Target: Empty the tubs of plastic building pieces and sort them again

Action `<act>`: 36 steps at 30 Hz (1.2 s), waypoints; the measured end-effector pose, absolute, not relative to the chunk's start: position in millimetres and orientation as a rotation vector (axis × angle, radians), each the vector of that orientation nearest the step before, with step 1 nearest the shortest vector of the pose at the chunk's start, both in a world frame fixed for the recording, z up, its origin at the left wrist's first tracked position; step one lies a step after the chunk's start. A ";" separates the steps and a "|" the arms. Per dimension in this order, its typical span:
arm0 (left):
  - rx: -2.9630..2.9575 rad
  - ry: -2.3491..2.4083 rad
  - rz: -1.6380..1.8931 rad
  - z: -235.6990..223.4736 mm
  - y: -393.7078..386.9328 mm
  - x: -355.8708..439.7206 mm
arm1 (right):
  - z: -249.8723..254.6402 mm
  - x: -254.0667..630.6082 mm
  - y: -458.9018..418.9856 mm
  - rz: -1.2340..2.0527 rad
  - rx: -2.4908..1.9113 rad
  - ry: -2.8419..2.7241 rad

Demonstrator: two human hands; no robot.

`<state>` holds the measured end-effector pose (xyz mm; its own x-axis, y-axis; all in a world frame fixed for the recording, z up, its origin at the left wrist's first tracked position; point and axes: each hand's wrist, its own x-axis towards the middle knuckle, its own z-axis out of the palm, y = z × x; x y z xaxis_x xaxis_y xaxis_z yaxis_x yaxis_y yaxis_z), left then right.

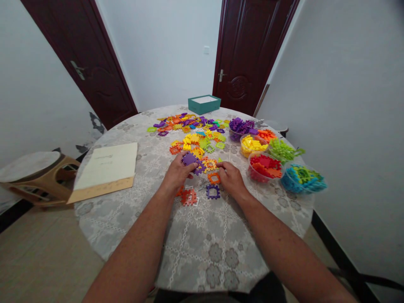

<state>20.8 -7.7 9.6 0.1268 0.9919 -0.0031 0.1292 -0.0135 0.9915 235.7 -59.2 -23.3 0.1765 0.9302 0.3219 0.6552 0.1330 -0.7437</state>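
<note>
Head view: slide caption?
Left hand holds flat purple toothed plastic pieces; right hand beside an orange square plastic frame on a grey floral tablecloth.

My left forearm [139, 235] and right forearm [280, 235], both bare, slant inward over the surface's [186, 248] near edge. My left hand [179, 171] grips with its thumb [191, 167] on top; my right hand [232, 179], just apart, has its fingers [227, 168] curled.
</note>
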 end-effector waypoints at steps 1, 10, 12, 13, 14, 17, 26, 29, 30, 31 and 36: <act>1.381 1.204 1.052 9.5 -8.0 20.9 | -22.2 234.7 -60.0 0.418 -1.573 -1.532; 1.509 1.079 0.926 21.0 -22.3 29.5 | -10.9 214.3 -67.5 0.966 -1.262 -1.286; 1.506 1.059 0.918 21.5 -23.0 30.4 | -8.8 213.4 -66.7 1.061 -1.252 -1.209; 1.487 1.056 0.928 20.9 -22.5 30.2 | -8.0 213.9 -66.1 1.087 -1.260 -1.167; 1.464 1.055 0.945 20.1 -21.5 29.6 | -7.5 214.8 -65.5 1.097 -1.273 -1.125; 1.385 1.040 1.015 16.9 -17.5 26.7 | -7.7 218.6 -63.7 1.080 -1.293 -1.022; 1.216 0.889 0.831 11.8 -20.2 27.6 | -8.4 221.9 -62.4 1.105 -1.218 -0.995; 1.236 0.821 0.776 11.1 -23.8 29.1 | -8.5 217.7 -62.7 1.124 -1.200 -0.998; 1.252 0.795 0.767 11.2 -25.1 29.7 | -8.9 216.0 -62.8 1.140 -1.197 -1.005; 1.279 0.772 0.759 11.5 -26.5 30.5 | -9.1 214.6 -62.9 1.159 -1.195 -1.014; 1.436 0.816 0.787 17.2 -28.4 31.1 | -2.1 222.6 -67.7 1.182 -1.317 -1.227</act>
<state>31.1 -28.4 17.2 0.5181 0.8553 -0.0073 0.0234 -0.0056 0.9997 222.6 -67.7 -2.1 0.0299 0.9985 -0.0448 0.0819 -0.0471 -0.9955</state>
